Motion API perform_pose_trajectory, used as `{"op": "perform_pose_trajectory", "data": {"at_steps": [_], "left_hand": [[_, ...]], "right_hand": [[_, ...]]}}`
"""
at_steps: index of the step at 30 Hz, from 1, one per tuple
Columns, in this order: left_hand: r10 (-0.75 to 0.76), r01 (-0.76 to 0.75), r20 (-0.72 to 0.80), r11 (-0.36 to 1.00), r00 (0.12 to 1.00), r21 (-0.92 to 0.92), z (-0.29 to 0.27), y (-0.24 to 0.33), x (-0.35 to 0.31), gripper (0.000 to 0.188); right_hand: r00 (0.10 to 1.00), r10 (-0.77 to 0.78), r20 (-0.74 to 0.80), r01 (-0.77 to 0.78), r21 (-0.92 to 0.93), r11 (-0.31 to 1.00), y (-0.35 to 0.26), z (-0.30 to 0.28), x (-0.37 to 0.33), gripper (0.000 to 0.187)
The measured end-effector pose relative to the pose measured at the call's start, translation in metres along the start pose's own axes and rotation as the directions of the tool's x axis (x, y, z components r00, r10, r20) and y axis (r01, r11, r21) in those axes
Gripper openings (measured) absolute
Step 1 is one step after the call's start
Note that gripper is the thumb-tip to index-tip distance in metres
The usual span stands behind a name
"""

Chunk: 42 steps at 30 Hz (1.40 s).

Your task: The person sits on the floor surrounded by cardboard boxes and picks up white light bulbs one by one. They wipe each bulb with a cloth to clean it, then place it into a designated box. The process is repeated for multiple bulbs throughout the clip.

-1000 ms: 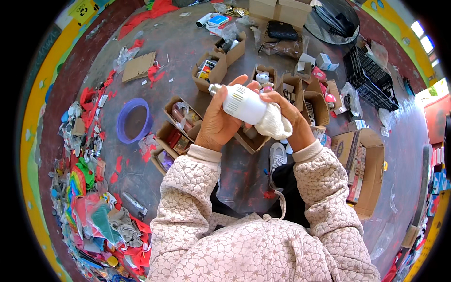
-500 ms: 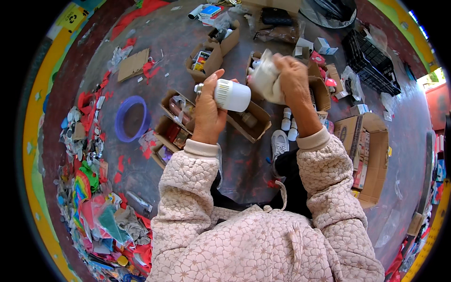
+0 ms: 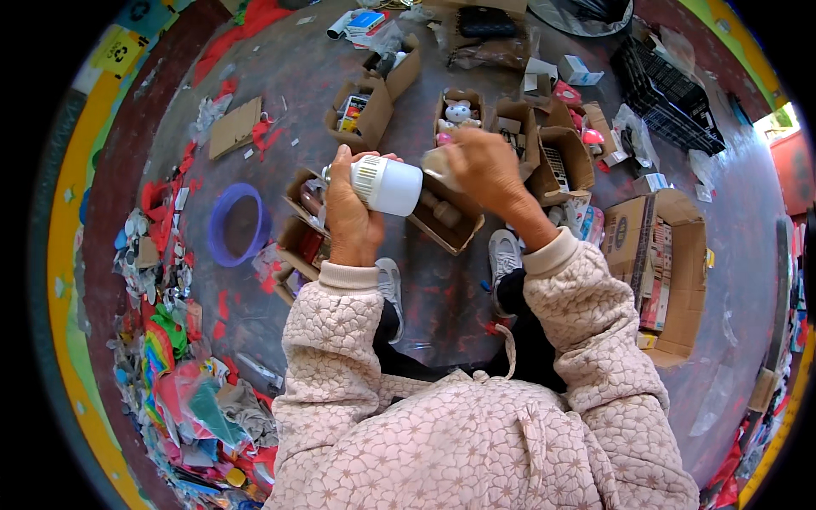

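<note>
the bulb had a smooth, white plastic body with a soft sheen and a silvery metal cap. the cloth looked soft and matt, though blurred. the big box was matt brown cardboard. the basin was smooth purple plastic, the crate hard black plastic. the clear bag looked thin, crinkled and glossy. the jacket was puckered, matt cloth; the floor looked smooth, shiny toward the right.
</note>
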<state>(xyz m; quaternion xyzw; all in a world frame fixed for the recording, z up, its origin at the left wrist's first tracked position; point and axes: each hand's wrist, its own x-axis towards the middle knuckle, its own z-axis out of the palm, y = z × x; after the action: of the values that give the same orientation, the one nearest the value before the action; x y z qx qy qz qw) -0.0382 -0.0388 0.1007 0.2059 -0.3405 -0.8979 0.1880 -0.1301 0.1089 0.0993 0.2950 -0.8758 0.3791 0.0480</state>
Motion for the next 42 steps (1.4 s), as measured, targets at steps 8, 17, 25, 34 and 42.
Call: {"op": "perform_pose_trajectory", "data": {"at_steps": [8, 17, 25, 34, 42], "left_hand": [[-0.066, 0.063, -0.038, 0.995, 0.997, -0.082, -0.025, -0.023, 0.026, 0.035], [-0.267, 0.274, 0.062, 0.940, 0.962, -0.203, -0.051, 0.008, 0.029, 0.041], [-0.142, 0.108, -0.080, 0.935, 0.987, -0.337, -0.037, 0.019, 0.021, 0.031], [0.125, -0.119, 0.063, 0.988, 0.990, -0.095, -0.016, 0.010, 0.009, 0.035], [0.159, -0.164, 0.214, 0.986, 0.964, 0.010, -0.007, 0.008, 0.005, 0.048]], "right_hand": [[0.932, -0.290, -0.217, 0.329, 0.175, 0.928, -0.044, 0.019, -0.013, 0.011], [0.668, -0.737, -0.098, 0.741, 0.003, 0.671, -0.045, 0.040, -0.036, 0.022], [0.902, -0.388, 0.190, 0.432, -0.393, 0.812, -0.002, 0.032, -0.025, 0.008], [0.711, 0.286, 0.643, -0.673, 0.739, 0.011, -0.037, 0.028, -0.011, 0.038], [0.853, 0.089, 0.514, -0.521, 0.849, 0.090, -0.037, 0.018, -0.015, 0.062]]}}
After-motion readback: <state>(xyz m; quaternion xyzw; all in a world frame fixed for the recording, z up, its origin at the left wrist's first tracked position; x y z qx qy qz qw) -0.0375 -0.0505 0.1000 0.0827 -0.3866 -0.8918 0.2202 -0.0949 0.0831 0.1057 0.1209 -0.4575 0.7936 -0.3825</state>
